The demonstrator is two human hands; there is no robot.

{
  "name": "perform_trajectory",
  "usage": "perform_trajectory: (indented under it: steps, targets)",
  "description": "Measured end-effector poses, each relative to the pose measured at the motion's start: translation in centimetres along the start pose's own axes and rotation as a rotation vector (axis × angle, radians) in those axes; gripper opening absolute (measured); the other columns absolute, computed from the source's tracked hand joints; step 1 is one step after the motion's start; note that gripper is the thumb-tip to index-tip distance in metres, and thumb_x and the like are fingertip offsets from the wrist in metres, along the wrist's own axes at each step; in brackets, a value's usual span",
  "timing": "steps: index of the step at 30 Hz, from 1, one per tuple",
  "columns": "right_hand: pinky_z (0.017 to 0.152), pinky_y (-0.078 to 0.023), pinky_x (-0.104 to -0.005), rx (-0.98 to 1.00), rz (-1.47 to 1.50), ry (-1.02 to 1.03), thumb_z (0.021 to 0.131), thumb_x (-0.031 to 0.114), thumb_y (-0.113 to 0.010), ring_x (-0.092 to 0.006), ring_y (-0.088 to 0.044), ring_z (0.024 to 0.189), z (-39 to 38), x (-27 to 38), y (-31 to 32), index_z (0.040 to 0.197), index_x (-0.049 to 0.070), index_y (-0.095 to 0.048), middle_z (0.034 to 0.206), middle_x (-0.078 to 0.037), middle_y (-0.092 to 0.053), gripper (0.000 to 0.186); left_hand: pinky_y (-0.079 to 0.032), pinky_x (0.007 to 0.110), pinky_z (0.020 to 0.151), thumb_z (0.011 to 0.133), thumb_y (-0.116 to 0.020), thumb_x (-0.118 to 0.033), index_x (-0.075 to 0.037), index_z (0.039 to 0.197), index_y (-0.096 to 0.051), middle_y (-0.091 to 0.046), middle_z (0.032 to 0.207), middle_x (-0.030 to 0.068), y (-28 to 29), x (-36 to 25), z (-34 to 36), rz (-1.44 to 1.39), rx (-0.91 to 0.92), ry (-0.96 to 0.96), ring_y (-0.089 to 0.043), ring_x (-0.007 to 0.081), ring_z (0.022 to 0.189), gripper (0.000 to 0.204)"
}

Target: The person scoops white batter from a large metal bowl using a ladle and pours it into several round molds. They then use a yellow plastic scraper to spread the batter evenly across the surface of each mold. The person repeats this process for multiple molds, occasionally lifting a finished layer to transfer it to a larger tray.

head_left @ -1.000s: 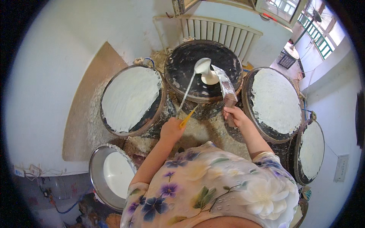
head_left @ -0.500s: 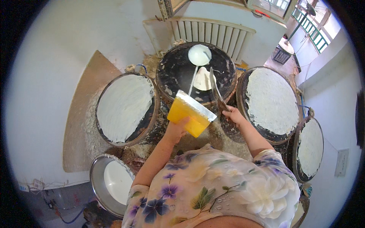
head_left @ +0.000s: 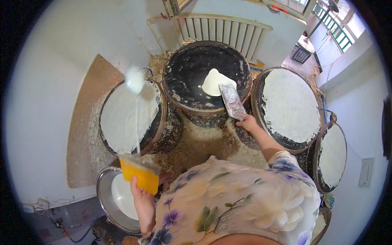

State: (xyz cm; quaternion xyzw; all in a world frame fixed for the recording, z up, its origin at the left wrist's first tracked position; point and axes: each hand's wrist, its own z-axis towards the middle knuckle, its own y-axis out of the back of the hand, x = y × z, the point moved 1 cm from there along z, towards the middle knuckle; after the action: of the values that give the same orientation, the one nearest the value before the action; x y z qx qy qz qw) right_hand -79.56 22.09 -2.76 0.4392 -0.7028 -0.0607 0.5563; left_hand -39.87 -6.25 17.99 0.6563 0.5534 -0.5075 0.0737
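Observation:
My left hand (head_left: pixel 141 196) is closed around a yellow-handled scraper (head_left: pixel 141 177) with a wide pale blade. The thin handle of a ladle (head_left: pixel 134 81) runs down behind that scraper, apparently in the same grip; its blurred white bowl hangs above the left griddle. With my right hand (head_left: pixel 250 123) I hold a flat, batter-smeared spatula (head_left: pixel 232 102). Its tip touches the right edge of a pool of white batter (head_left: pixel 214 83) on the black round griddle (head_left: pixel 183 67) in the middle.
Pale batter sheets cover the left griddle (head_left: pixel 128 118), the right griddle (head_left: pixel 290 106) and the far-right griddle (head_left: pixel 332 157). A metal pot (head_left: pixel 105 196) of white batter stands at lower left. Behind the middle griddle is a radiator (head_left: pixel 222 30).
My left hand has swung left and down with the scraper and ladle, away from the middle griddle toward the pot. The spatula has turned, its flat face now showing, against the batter.

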Motion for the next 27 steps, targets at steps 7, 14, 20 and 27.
perform_trajectory:
  steps: [7, 14, 20, 27]
  targets:
    - [0.067, -0.046, -0.0358, 0.065, -0.384, 0.258, 0.065, 0.006, -0.061, -0.0280, -0.059, 0.075, 1.2, 5.8, -7.6, 0.109, 0.021, -0.057, 0.086, -0.018, -0.060, 0.046, -0.024, 0.014, 0.028, 0.083, -0.051, -0.025, -0.007, 0.098, -0.050, -0.053, 0.070, 0.0011, 12.9, -0.4, -7.1, -0.276, -0.220, -0.031, -0.034, 0.0033, 0.037, 0.024]
    - [0.070, -0.046, -0.0390, -0.200, -0.622, 0.220, 0.061, 0.007, -0.063, -0.0289, -0.059, 0.078, 0.8, 3.8, -0.3, 0.108, 0.020, -0.058, 0.083, -0.015, -0.061, 0.048, -0.025, 0.017, 0.031, 0.081, -0.054, -0.021, -0.005, 0.097, -0.051, -0.052, 0.069, -0.0006, 24.7, 1.4, -13.5, 0.443, -0.748, 0.313, -0.036, 0.0037, 0.040, 0.022]
    - [0.053, -0.041, -0.0294, -0.147, 0.471, -0.117, 0.068, 0.002, -0.065, -0.0124, -0.051, 0.059, 2.0, 2.2, -6.3, 0.112, 0.015, -0.056, 0.071, -0.004, -0.059, 0.047, -0.034, 0.021, 0.037, 0.082, -0.053, -0.023, -0.005, 0.094, -0.052, -0.053, 0.069, 0.0023, 32.6, 8.5, -14.8, 0.465, -1.045, -0.102, -0.044, 0.0087, 0.046, 0.021]
    - [0.062, -0.046, -0.0358, -0.070, -0.550, 0.410, 0.063, 0.003, -0.064, -0.0241, -0.057, 0.066, 2.8, 6.7, -10.1, 0.110, 0.025, -0.057, 0.076, -0.011, -0.061, 0.052, -0.035, 0.022, 0.039, 0.082, -0.053, -0.023, -0.006, 0.095, -0.052, -0.053, 0.071, 0.0027, 33.6, 11.2, -14.1, 0.314, -1.075, 0.032, -0.045, 0.0096, 0.049, 0.022]
